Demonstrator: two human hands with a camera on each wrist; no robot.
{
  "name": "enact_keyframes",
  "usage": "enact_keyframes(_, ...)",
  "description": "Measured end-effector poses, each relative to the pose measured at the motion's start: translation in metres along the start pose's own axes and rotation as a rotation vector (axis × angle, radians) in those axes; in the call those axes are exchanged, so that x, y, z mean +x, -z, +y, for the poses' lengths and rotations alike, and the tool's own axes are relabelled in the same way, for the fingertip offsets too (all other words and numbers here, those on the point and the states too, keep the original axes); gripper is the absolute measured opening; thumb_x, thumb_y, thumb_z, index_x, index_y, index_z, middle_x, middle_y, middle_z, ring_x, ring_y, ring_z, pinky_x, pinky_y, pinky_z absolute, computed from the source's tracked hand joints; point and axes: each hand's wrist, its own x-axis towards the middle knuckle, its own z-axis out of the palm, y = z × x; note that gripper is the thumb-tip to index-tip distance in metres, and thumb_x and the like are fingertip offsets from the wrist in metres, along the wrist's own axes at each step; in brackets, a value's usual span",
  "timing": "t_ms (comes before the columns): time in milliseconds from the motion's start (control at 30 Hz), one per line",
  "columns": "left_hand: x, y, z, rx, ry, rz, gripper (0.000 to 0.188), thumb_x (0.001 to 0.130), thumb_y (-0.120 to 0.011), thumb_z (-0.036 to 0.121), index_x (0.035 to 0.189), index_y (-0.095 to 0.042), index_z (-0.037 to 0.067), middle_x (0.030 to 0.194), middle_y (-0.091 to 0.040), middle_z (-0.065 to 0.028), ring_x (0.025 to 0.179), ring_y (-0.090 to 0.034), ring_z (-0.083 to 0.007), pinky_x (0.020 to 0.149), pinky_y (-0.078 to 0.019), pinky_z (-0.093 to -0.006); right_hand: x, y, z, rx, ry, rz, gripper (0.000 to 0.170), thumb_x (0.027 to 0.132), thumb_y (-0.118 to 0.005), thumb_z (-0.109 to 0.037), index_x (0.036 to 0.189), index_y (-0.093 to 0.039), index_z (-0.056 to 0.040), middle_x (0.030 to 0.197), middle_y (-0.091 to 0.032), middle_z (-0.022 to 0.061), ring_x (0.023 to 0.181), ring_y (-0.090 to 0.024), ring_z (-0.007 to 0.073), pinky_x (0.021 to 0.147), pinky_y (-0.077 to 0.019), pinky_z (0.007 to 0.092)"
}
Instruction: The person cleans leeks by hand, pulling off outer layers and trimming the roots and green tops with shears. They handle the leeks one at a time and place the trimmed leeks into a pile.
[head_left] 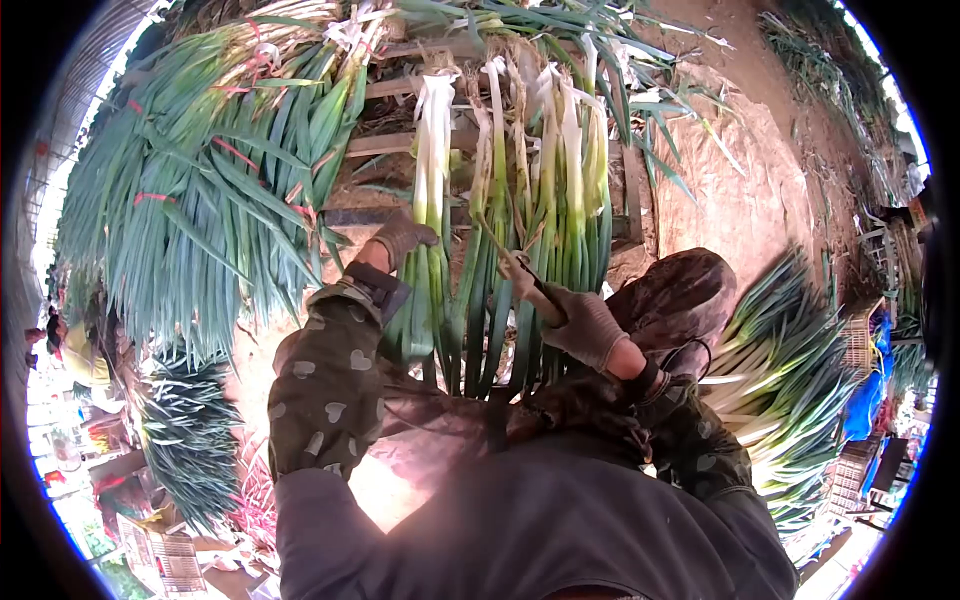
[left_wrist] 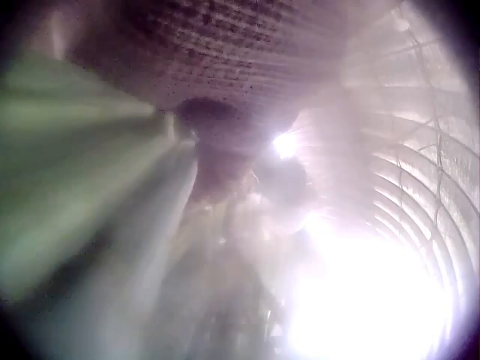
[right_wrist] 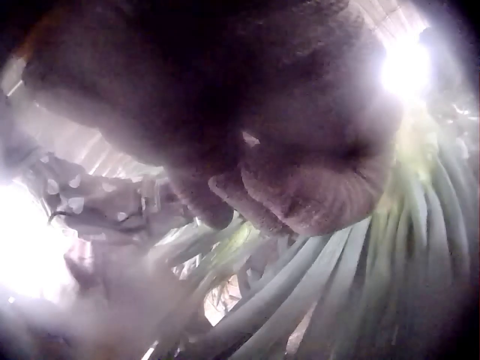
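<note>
Two gloved hands, one row of leeks (head_left: 570, 160). Placement: side by side before the person, white ends far, green leaves near, over a slatted wooden frame (head_left: 385, 146). Left hand (head_left: 403, 240): against the leftmost stalks, near where white gives way to green; whether the fingers wrap round them, cannot tell. Right hand (head_left: 585, 328): fingers curled round a narrow tan piece (head_left: 522, 280) reaching far and left over the row; withered leaf or tool, cannot tell. Handling, as judged: left hand best set firm but light, since leaves may crease; right hand best drawn along the stalk's length, clear of the left fingers, so that neighbouring stalks are not dragged askew. Likely fault: a snapped white shank. Adjoining stock: tied bundles of leeks (head_left: 200, 200), left; loose pile (head_left: 790, 375), right, beyond the knee (head_left: 685, 288).
</note>
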Motion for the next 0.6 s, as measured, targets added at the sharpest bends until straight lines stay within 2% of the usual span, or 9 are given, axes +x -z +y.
enact_keyframes(67, 0.001, 0.003, -0.009, -0.031, -0.024, 0.039, 0.042, 0.066, -0.078, 0.006, 0.104, -0.065, -0.004, 0.08, -0.067, -0.01, 0.066, -0.061, -0.0201, 0.06, -0.0513, -0.0356, 0.002, -0.003, 0.0, 0.013, 0.002, -0.008, 0.042, 0.074, -0.07, -0.015, 0.113, -0.058, -0.0029, 0.08, -0.064, 0.0233, 0.077, -0.064, 0.0432, 0.067, -0.0514, 0.0449)
enact_keyframes(100, 0.002, 0.001, -0.014, -0.111, -0.065, -0.019, 0.037, 0.066, -0.078, 0.006, 0.099, -0.068, -0.003, 0.079, -0.068, -0.0093, 0.064, -0.062, -0.019, 0.06, -0.0513, -0.0346, 0.005, -0.004, -0.002, 0.035, -0.013, 0.01, 0.044, 0.074, -0.07, -0.015, 0.115, -0.058, -0.0034, 0.08, -0.064, 0.0232, 0.078, -0.064, 0.0431, 0.067, -0.0513, 0.0448)
enact_keyframes(200, -0.001, -0.029, -0.011, -0.059, -0.031, 0.137, 0.034, 0.066, -0.079, 0.007, 0.096, -0.07, -0.004, 0.079, -0.07, -0.0091, 0.064, -0.063, -0.0181, 0.061, -0.0515, -0.0343, 0.015, -0.009, -0.006, 0.136, 0.011, 0.104, 0.049, 0.073, -0.07, -0.015, 0.12, -0.058, -0.0055, 0.082, -0.064, 0.0239, 0.079, -0.064, 0.0434, 0.068, -0.0509, 0.0454)
enact_keyframes(233, 0.006, -0.034, -0.016, -0.091, -0.031, 0.115, 0.034, 0.066, -0.079, 0.008, 0.096, -0.07, -0.004, 0.078, -0.07, -0.0112, 0.066, -0.065, -0.0198, 0.062, -0.0525, -0.035, 0.018, -0.01, -0.008, 0.17, 0.031, 0.139, 0.051, 0.073, -0.07, -0.015, 0.122, -0.058, -0.0063, 0.083, -0.064, 0.0242, 0.08, -0.064, 0.0437, 0.068, -0.0507, 0.0457)
enact_keyframes(333, 0.044, -0.049, -0.053, -0.139, -0.065, 0.152, 0.037, 0.064, -0.079, 0.009, 0.097, -0.069, -0.005, 0.079, -0.071, -0.0143, 0.067, -0.066, -0.0212, 0.064, -0.0531, -0.0355, 0.026, -0.007, -0.022, -0.01, 0.045, 0.003, 0.054, 0.073, -0.069, -0.013, 0.125, -0.057, -0.0072, 0.084, -0.064, 0.0254, 0.081, -0.064, 0.0438, 0.068, -0.0506, 0.045)
enact_keyframes(367, 0.019, -0.048, -0.017, 0.149, 0.023, 0.267, 0.04, 0.062, -0.079, 0.011, 0.097, -0.07, -0.006, 0.078, -0.07, -0.0164, 0.068, -0.066, -0.024, 0.064, -0.0528, -0.0369, 0.029, -0.008, -0.024, -0.017, 0.031, 0.026, 0.057, 0.073, -0.068, -0.011, 0.129, -0.056, -0.0071, 0.083, -0.063, 0.0256, 0.08, -0.064, 0.0436, 0.069, -0.051, 0.0437)
enact_keyframes(467, 0.011, -0.042, -0.001, 0.086, -0.078, 0.206, 0.039, 0.061, -0.078, 0.011, 0.095, -0.07, -0.006, 0.077, -0.07, -0.0169, 0.068, -0.066, -0.0252, 0.063, -0.0525, -0.038, 0.037, -0.005, -0.02, 0.002, 0.014, 0.134, 0.056, 0.074, -0.067, -0.011, 0.128, -0.056, -0.0066, 0.082, -0.064, 0.0253, 0.08, -0.065, 0.0425, 0.069, -0.0515, 0.0425)
enact_keyframes(500, 0.013, -0.04, 0.001, 0.065, -0.068, 0.243, 0.036, 0.061, -0.078, 0.01, 0.092, -0.07, -0.007, 0.076, -0.069, -0.0168, 0.067, -0.066, -0.0254, 0.062, -0.0523, -0.038, 0.038, -0.004, -0.02, -0.004, -0.029, 0.102, 0.054, 0.074, -0.066, -0.011, 0.127, -0.058, -0.0058, 0.085, -0.064, 0.0251, 0.081, -0.066, 0.0414, 0.07, -0.0521, 0.0417)
enact_keyframes(600, 0.027, -0.021, 0.002, 0.036, 0.023, 0.205, 0.036, 0.06, -0.079, 0.009, 0.09, -0.069, -0.008, 0.075, -0.068, -0.0165, 0.068, -0.065, -0.0244, 0.062, -0.0523, -0.0375, 0.036, -0.002, -0.018, 0.034, -0.112, 0.111, 0.054, 0.073, -0.067, -0.01, 0.126, -0.059, -0.005, 0.088, -0.065, 0.0252, 0.084, -0.067, 0.0397, 0.071, -0.0526, 0.0401)
